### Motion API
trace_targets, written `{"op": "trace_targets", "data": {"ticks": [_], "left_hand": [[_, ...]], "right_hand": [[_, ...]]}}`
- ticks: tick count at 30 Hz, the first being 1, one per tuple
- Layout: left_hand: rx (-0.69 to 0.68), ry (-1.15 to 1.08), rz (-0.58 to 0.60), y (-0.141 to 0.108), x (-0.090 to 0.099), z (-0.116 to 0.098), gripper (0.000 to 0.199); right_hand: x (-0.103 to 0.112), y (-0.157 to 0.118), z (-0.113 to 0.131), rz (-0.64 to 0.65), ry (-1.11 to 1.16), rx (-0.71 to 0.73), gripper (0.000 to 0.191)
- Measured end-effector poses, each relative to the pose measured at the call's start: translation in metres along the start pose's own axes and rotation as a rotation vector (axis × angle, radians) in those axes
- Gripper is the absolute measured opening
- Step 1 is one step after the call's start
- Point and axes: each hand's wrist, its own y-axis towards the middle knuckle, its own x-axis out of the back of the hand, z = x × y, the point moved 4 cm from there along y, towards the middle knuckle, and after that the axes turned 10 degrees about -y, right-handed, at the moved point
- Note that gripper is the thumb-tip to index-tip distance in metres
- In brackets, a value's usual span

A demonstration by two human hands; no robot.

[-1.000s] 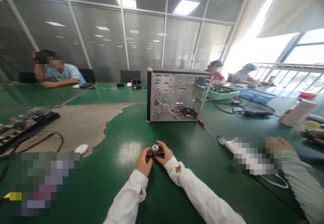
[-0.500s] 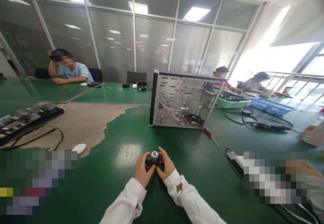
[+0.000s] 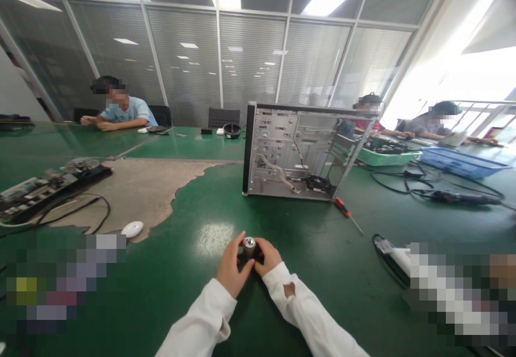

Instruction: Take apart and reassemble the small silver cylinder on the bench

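Both hands closed around small dark cylinder with silver top (image 3: 249, 245), upright on green bench (image 3: 193, 287) near front edge. Left hand (image 3: 233, 265) wrapped on its left side, right hand (image 3: 266, 256) cupping right side, fingers touching it. Open PC case (image 3: 298, 152) well behind, screwdriver (image 3: 346, 213) by its corner, white mouse (image 3: 132, 229) off left.

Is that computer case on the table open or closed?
Open: the computer case stands with no side panel, its wires and bare metal inside showing.
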Motion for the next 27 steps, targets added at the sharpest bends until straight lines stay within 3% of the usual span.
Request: {"op": "trace_targets", "data": {"ticks": [7, 15, 22, 24, 27], "left_hand": [[-0.202, 0.145, 0.008, -0.002, 0.000, -0.010, 0.040], [-0.257, 0.133, -0.018, -0.006, 0.002, -0.012, 0.033], [-0.121, -0.031, -0.033, -0.001, 0.007, -0.010, 0.026], [-0.043, -0.095, -0.069, 0.000, 0.008, -0.005, 0.028], [0.042, -0.167, -0.124, 0.001, 0.009, 0.001, 0.033]], "right_hand": [[0.001, -0.002, 0.004, 0.010, 0.021, -0.003, 0.040], [0.001, -0.003, 0.002, -0.106, 0.062, 0.046, 0.038], [-0.001, -0.009, 0.003, -0.159, 0.075, 0.029, 0.036], [0.012, -0.010, 0.011, -0.228, 0.080, 0.033, 0.039], [0.052, -0.013, 0.045, -0.323, -0.037, 0.076, 0.034]]}}
